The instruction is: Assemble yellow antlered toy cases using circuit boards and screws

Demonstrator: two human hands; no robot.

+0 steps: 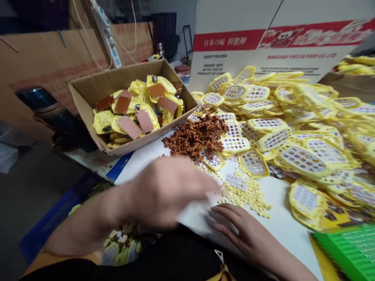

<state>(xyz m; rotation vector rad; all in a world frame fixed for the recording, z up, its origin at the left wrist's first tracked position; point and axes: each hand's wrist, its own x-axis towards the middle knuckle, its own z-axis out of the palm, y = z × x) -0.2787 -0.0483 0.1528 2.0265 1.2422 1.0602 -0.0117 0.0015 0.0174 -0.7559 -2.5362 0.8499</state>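
My left hand is smeared by motion above the white work surface, and its fingers cannot be made out clearly. A pale blur shows just below its fingertips; I cannot tell what it is. Lower right, my right hand rests with fingers stretched out and slightly apart, holding nothing visible. Close beyond both hands lie scattered small yellow pieces, with a patch of pale button-like bits among them. Behind these is a heap of brown moulded bits.
Yellow oval frames with rows of holes are piled on the right. A cardboard box holds yellow parts with brown rectangles. A dark bottle stands left. A green plastic tray sits at lower right, a white carton behind.
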